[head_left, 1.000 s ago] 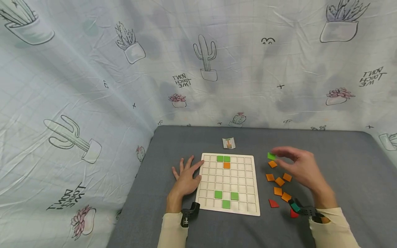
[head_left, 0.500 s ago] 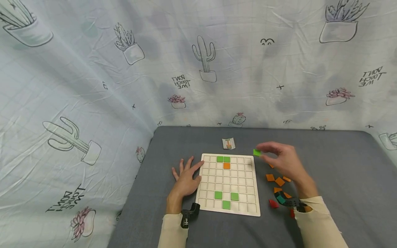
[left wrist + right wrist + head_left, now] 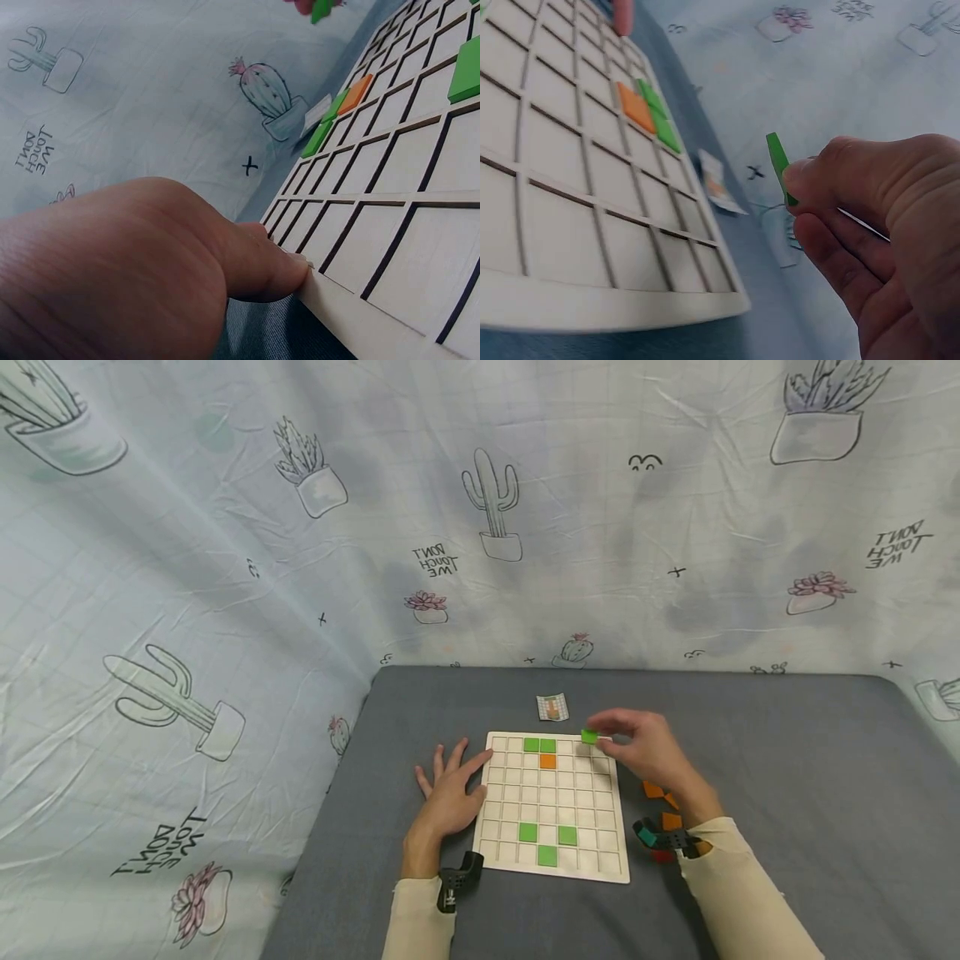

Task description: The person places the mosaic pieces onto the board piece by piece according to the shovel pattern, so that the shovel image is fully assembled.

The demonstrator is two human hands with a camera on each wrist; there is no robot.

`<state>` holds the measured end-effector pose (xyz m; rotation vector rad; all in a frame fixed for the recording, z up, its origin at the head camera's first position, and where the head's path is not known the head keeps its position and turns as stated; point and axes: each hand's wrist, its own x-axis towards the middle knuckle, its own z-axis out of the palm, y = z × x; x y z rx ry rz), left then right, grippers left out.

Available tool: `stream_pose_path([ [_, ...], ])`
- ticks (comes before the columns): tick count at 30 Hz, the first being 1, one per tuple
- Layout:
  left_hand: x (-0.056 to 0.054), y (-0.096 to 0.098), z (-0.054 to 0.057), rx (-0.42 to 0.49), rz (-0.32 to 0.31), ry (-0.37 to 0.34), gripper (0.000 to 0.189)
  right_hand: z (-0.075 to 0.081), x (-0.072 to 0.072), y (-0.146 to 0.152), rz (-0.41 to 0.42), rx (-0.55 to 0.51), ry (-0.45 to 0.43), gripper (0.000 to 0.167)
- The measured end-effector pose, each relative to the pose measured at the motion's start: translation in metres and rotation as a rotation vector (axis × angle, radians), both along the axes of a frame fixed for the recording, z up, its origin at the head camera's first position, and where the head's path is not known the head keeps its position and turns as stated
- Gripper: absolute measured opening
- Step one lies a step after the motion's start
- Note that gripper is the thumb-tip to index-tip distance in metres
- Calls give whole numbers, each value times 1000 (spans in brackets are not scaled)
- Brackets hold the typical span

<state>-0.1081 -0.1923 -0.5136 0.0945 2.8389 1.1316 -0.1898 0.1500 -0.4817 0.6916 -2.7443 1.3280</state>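
A square wooden grid board (image 3: 517,793) lies on the dark grey table. Two green tiles (image 3: 658,116) sit side by side in its far row, with an orange tile (image 3: 548,762) just below the right one. Several more green tiles (image 3: 547,856) fill cells near the board's front edge. My left hand (image 3: 450,797) rests at the board's left edge, fingers spread, thumb and index finger touching the rim. Between thumb and fingers my right hand (image 3: 637,743) pinches a green square tile (image 3: 778,166), held above the board's far right corner.
Beyond the board lies a small printed card (image 3: 552,707) with a grid pattern. Loose orange tiles (image 3: 671,821) and a red piece (image 3: 663,856) lie right of the board, partly hidden under the right forearm. A cactus-print cloth (image 3: 600,527) hangs behind the table.
My right hand has carried the green tile leftward from above the loose pieces to over the board's far right part. The left hand has stayed in place.
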Motion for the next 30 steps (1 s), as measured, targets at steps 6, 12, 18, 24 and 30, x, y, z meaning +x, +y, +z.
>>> stream_pose_path([
  [6, 0, 0, -1, -8, 1, -3, 61, -10, 0, -11, 24, 11, 6, 29],
  [12, 0, 1, -1, -3, 3, -7, 61, -19, -3, -21, 46, 10, 41, 30],
  [18, 0, 1, -2, -2, 5, -4, 61, -26, -6, -29, 53, 31, 49, 32],
  [24, 2, 1, -3, -9, 10, 0, 61, -28, -6, -35, 62, 51, 49, 32],
  [30, 4, 2, -4, -11, 14, 5, 61, -31, -5, -39, 65, 88, 52, 32],
])
